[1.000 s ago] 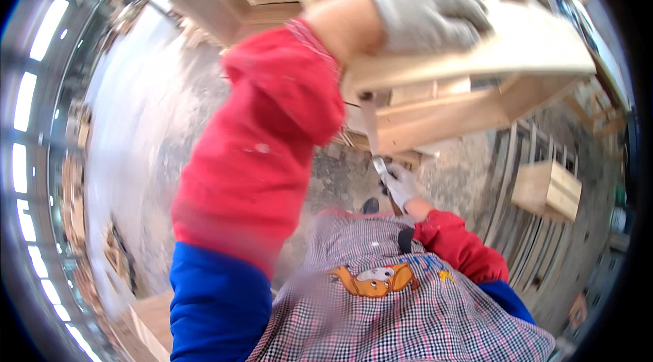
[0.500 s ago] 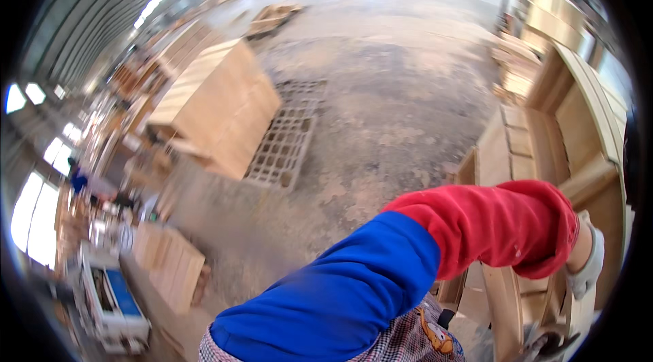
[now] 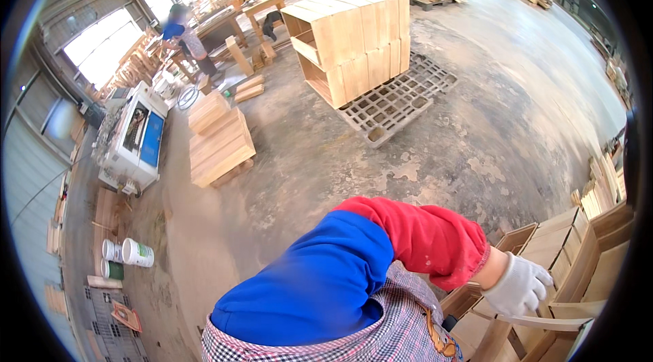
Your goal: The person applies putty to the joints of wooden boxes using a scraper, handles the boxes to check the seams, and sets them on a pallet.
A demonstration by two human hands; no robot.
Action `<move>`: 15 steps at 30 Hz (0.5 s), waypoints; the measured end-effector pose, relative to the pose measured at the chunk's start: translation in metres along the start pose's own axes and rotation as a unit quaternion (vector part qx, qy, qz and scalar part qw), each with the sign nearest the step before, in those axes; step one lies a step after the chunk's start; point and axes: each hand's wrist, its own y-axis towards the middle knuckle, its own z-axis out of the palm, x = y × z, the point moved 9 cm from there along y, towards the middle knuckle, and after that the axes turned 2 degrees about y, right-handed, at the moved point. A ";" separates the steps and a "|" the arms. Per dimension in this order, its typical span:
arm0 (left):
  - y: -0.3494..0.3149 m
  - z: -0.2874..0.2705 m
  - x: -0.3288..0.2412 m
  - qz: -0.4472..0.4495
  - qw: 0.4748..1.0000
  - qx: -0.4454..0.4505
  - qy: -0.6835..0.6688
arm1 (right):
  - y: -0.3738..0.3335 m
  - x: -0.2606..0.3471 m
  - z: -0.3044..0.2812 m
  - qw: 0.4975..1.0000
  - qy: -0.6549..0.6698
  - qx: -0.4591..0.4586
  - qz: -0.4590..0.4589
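My one visible gloved hand [image 3: 518,286] rests with fingers curled over the top rail of a wooden chair frame [image 3: 544,324] at lower right. Two white buckets [image 3: 129,252] lie on the floor [image 3: 476,124]; one grey pallet [image 3: 394,100] carries stacked wooden crates [image 3: 354,29].

Dusty concrete floor [image 3: 490,124], grey pallet [image 3: 398,100] bearing wooden boxes [image 3: 354,29], stacked boards [image 3: 221,148], white buckets [image 3: 129,253]
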 end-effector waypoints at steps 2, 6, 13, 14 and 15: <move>-0.028 0.000 0.003 -0.052 0.999 0.009 -0.009 | -0.003 -0.004 0.016 1.000 0.003 0.022 0.010; -0.065 0.001 0.004 -0.098 0.994 0.025 -0.035 | -0.009 -0.009 0.040 0.999 0.008 0.035 0.024; -0.149 -0.009 0.003 -0.221 0.970 0.069 -0.073 | -0.023 -0.015 0.078 0.998 0.005 0.034 0.055; -0.170 -0.012 -0.001 -0.238 0.966 0.069 -0.074 | -0.025 -0.014 0.082 0.998 0.004 0.028 0.057; -0.194 -0.018 -0.002 -0.264 0.958 0.072 -0.087 | -0.027 -0.013 0.087 0.998 0.000 0.021 0.059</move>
